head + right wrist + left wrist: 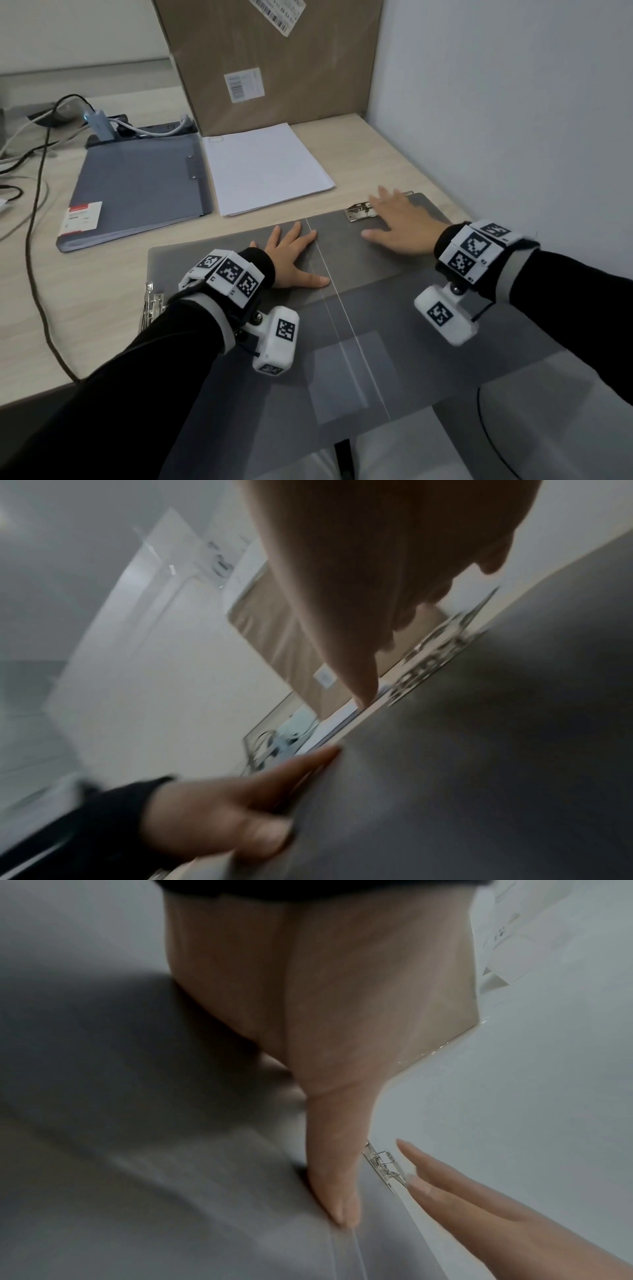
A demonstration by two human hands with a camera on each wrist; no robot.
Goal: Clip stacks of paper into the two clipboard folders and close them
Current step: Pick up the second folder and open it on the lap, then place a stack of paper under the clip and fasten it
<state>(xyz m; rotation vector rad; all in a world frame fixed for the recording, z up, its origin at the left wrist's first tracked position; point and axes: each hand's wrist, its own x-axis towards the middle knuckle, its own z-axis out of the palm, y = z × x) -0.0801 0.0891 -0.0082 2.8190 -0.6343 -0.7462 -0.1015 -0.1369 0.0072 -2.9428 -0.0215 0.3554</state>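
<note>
A grey clipboard folder (363,260) lies open and flat in front of me, its near part hanging over the desk edge. My left hand (294,257) presses flat on the left panel, fingers spread, thumb (337,1191) by the spine crease. My right hand (399,224) lies flat on the right panel, fingertips beside the metal clip (361,209) at its far edge. Another metal clip (152,303) shows at the folder's left edge. A second grey folder (137,185) lies closed at the back left, with a stack of white paper (267,168) right of it. The open folder holds no paper.
A tall cardboard box (274,68) stands behind the paper stack. Cables (37,212) and a power strip (144,130) occupy the desk's left and back. A white wall (513,102) bounds the right side. The desk's front edge (37,390) runs under my left forearm.
</note>
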